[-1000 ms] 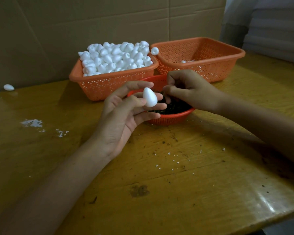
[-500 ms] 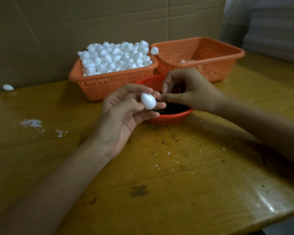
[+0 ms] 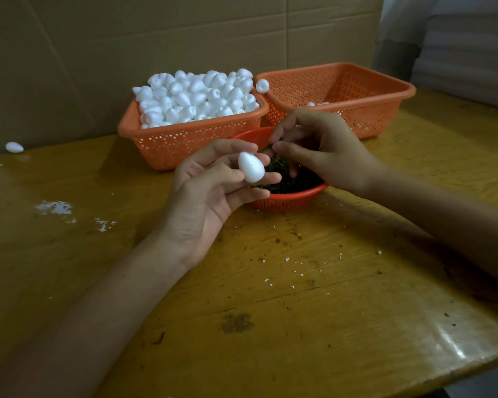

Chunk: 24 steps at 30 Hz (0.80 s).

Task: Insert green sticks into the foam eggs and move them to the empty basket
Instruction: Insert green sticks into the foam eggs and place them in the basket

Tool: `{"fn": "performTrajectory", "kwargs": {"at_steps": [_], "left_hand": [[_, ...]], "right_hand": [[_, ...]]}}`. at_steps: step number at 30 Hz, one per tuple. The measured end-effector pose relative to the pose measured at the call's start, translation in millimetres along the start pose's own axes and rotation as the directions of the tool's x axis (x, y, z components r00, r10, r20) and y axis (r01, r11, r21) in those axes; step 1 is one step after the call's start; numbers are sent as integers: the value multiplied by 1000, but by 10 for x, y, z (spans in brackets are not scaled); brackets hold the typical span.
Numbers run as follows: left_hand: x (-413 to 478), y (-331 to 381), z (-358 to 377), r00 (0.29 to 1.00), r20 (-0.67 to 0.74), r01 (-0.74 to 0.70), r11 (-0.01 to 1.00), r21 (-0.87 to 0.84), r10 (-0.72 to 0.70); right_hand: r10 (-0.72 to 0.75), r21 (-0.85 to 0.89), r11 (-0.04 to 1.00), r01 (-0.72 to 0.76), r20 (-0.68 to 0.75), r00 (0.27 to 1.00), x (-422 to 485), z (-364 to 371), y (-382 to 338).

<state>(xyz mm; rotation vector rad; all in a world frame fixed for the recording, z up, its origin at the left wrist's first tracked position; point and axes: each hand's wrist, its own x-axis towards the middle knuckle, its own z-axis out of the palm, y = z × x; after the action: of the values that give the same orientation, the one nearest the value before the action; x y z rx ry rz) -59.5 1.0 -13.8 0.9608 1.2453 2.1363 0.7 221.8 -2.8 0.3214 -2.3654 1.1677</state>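
My left hand (image 3: 210, 193) holds one white foam egg (image 3: 250, 166) between thumb and fingertips, just left of a round red basket (image 3: 288, 199) full of dark green sticks (image 3: 285, 179). Over that basket my right hand (image 3: 319, 150) pinches thumb and forefinger together on a thin green stick; the stick itself is barely visible. Behind stands an orange basket (image 3: 184, 142) heaped with foam eggs (image 3: 196, 96). To its right is a second orange basket (image 3: 365, 116) with only a few eggs showing at its bottom.
One egg (image 3: 262, 85) sits on the rims between the two orange baskets. A stray egg (image 3: 14, 147) lies at the table's far left by the cardboard wall. White crumbs and dark specks dot the wooden table (image 3: 270, 311).
My right hand has lifted out of the stick basket, its thumb and forefinger now pinched together. The left hand turned the egg a little and stayed in place.
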Motion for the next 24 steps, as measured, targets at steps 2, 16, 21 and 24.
{"fn": "performTrajectory", "kwargs": {"at_steps": [2,16,21,24], "left_hand": [[6,8,-4,1000,-22,7,1000,-18,-7],[52,33,-70,975,-222,-5,996,-88,-15],[46,4,-67,977,-213,4,996,-92,-23],[46,-3,-64,975,-218,14,992,-124,-41]], "right_hand": [[-5,-6,1000,5,4,1000,-2,4,-4],[25,36,999,-23,-82,996,-4,41,-23],[-43,7,999,45,-165,985,-22,49,-101],[-61,28,997,68,-209,976,-35,61,-142]]}}
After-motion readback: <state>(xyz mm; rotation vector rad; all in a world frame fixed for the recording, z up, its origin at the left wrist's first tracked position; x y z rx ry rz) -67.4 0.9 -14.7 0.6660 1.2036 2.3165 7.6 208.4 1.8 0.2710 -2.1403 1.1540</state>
